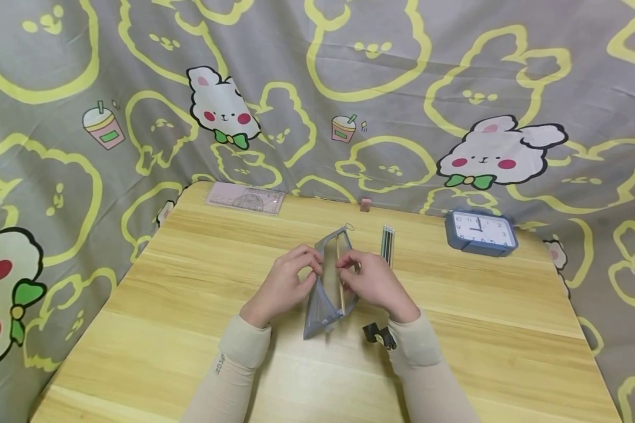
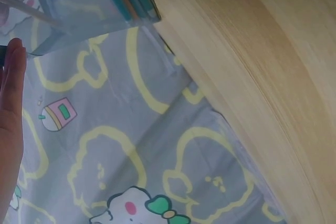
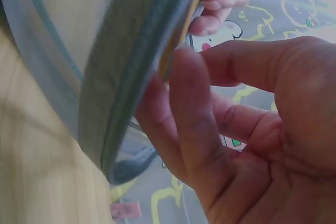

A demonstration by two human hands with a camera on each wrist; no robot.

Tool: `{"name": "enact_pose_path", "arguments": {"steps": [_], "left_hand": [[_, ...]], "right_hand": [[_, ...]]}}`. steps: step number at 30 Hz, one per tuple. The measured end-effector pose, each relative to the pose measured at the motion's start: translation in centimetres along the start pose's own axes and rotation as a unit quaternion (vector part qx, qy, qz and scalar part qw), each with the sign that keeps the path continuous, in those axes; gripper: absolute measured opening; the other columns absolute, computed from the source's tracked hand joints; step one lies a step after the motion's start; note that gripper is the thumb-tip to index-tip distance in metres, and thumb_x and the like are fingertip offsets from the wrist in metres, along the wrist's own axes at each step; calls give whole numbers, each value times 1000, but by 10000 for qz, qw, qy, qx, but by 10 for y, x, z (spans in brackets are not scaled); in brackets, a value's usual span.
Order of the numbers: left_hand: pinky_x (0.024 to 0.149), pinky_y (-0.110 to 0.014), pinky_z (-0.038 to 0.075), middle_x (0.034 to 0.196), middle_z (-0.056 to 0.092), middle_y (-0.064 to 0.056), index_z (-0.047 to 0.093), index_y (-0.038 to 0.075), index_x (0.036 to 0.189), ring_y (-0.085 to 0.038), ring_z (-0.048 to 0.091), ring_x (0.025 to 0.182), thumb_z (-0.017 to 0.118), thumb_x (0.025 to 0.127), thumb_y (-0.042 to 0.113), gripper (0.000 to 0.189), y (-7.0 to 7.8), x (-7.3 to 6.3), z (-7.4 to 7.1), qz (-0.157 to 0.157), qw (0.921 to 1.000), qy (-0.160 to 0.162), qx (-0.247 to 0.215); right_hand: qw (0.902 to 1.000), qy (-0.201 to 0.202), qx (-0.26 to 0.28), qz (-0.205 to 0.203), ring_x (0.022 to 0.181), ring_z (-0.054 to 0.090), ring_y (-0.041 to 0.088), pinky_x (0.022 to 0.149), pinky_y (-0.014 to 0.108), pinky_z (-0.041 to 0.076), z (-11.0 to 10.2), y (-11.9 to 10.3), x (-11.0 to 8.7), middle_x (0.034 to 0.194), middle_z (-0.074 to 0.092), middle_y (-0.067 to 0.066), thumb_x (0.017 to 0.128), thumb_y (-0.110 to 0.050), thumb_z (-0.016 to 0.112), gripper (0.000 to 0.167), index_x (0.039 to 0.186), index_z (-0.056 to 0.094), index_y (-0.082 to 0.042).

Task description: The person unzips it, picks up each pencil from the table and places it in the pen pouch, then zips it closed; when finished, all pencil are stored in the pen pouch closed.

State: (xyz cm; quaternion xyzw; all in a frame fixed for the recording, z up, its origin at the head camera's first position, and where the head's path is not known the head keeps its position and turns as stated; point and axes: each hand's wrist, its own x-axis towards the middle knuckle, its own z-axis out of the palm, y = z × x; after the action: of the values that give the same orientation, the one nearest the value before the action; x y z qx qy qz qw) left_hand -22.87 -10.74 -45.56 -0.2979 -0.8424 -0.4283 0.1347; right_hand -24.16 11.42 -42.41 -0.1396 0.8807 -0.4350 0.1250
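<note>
A grey-blue see-through mesh zip pouch [image 1: 323,308] stands with its mouth spread between both hands. My left hand [image 1: 291,279] pinches the left rim with thumb and fingers; only its edge shows in the left wrist view. On the other side, my right hand [image 1: 373,279] has thumb and fingertips together at the right rim, beside a thin gold-coloured strip [image 1: 341,296] running along the opening. Up close, the right wrist view shows those fingertips [image 3: 189,72] against the pouch's edge band [image 3: 118,77]. Several slender green and dark pencils [image 1: 388,242] lie just beyond the right hand.
A blue alarm clock [image 1: 481,233] stands at the back right of the wooden table [image 1: 153,317]. A pink eraser-like block [image 1: 366,204] and a flat pinkish printed sleeve [image 1: 245,198] lie along the back edge. A small black object [image 1: 379,336] sits by the right cuff.
</note>
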Motion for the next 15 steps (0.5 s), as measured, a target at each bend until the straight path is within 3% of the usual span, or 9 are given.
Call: {"name": "enact_pose_path", "arguments": {"steps": [5, 8, 11, 15], "left_hand": [[98, -36, 62, 113, 72, -9, 68, 9, 88, -23, 71, 110, 71, 89, -10, 20, 2, 1, -1, -71, 9999, -48, 58], [98, -36, 62, 113, 72, -7, 68, 10, 88, -23, 71, 110, 71, 89, -10, 20, 2, 2, 0, -59, 9999, -44, 76], [97, -36, 62, 112, 72, -10, 67, 9, 88, -23, 71, 109, 70, 88, -11, 20, 2, 1, 0, 9, 10000, -22, 55], [95, -37, 63, 111, 71, -11, 67, 9, 88, -24, 71, 108, 70, 88, -12, 21, 2, 1, 1, 79, 10000, -4, 24]], "right_hand": [[9999, 82, 1, 83, 72, 76, 21, 58, 30, 58, -9, 3, -1, 99, 77, 9, 101, -12, 65, 14, 110, 74, -6], [9997, 29, -227, -127, 70, 71, 15, 59, 28, 56, -14, 6, -3, 94, 76, 5, 100, -13, 66, 12, 105, 76, -8], [9961, -309, -531, -627, 69, 66, 10, 60, 26, 55, -15, 8, -3, 92, 77, 2, 99, -14, 68, 13, 104, 78, -7], [9881, -852, -702, -1074, 76, 69, 8, 66, 24, 58, -11, 7, -3, 105, 80, 5, 101, -19, 69, 23, 114, 78, -3]]}}
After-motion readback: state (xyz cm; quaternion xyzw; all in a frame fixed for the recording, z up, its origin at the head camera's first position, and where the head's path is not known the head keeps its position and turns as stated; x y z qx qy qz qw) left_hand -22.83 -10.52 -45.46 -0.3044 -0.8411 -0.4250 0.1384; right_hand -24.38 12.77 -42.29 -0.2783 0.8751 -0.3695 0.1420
